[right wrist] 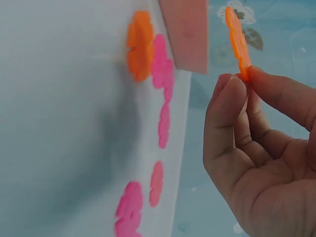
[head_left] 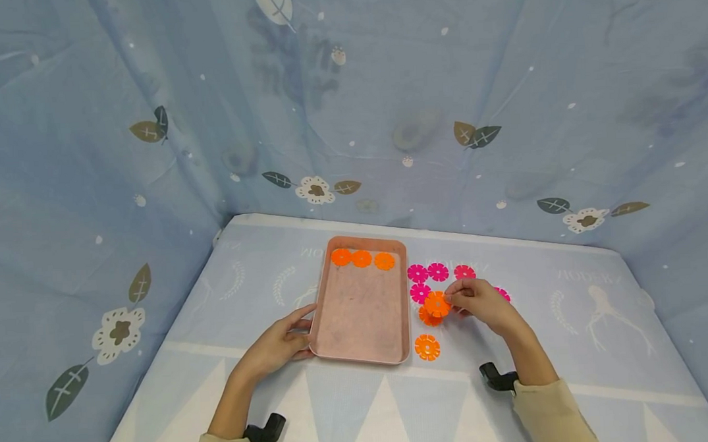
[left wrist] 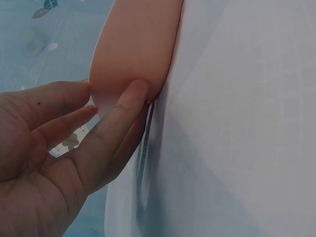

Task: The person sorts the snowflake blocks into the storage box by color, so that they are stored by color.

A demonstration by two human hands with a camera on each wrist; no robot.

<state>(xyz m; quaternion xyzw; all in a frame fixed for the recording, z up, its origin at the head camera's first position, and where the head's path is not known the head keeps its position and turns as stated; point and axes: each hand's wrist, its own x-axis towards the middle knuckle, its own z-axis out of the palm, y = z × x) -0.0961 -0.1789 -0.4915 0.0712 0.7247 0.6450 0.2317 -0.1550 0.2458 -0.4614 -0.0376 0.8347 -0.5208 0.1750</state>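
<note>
My right hand [head_left: 481, 304] pinches an orange flower-shaped plastic disc [head_left: 437, 304] between thumb and fingertips, raised above the table just right of the tray. The right wrist view shows this disc [right wrist: 238, 42] edge-on. Partly covered in the head view, another orange disc [head_left: 429, 318] lies beneath it. At the near left corner of the shallow pink tray [head_left: 358, 326], my left hand [head_left: 278, 345] touches the outer wall with fairly straight fingers. Along the tray's far end lie three orange discs [head_left: 361, 258] in a row.
Several pink discs [head_left: 438, 272] lie right of the tray, one [head_left: 502, 293] partly behind the right hand. Nearer the front is a lone orange disc [head_left: 427, 347]. Patterned blue cloth [head_left: 384, 101] hangs behind and at both sides of the covered table [head_left: 573, 343].
</note>
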